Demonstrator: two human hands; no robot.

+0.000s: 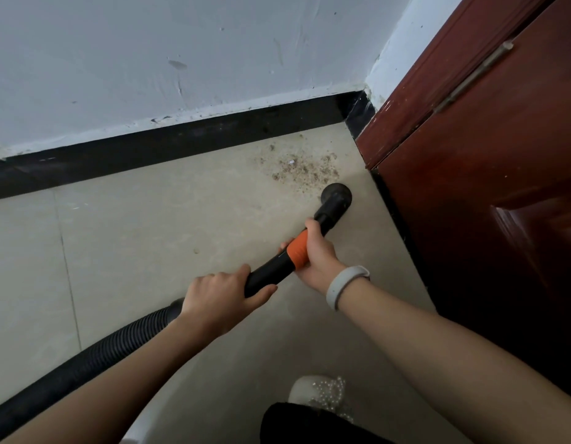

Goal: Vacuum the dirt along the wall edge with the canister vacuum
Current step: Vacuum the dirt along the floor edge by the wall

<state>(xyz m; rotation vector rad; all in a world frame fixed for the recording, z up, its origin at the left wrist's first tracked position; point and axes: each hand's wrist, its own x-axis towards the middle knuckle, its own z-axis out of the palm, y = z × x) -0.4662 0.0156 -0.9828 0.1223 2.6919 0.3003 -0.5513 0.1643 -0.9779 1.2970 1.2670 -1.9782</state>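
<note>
A patch of brown dirt (301,169) lies on the beige floor tiles in the corner, close to the black baseboard. The vacuum's round black nozzle (337,195) rests on the floor at the dirt's near right edge. My right hand (316,253) grips the black wand at its orange collar (298,251). My left hand (221,296) holds the wand's lower end, where the black ribbed hose (95,357) joins it. The hose runs off to the lower left. The canister is out of view.
A black baseboard (168,145) runs under the white wall (181,52). A dark red wooden door (489,174) stands close on the right. My shoe (319,392) is at the bottom centre. Beige tiles (133,238) stretch to the left.
</note>
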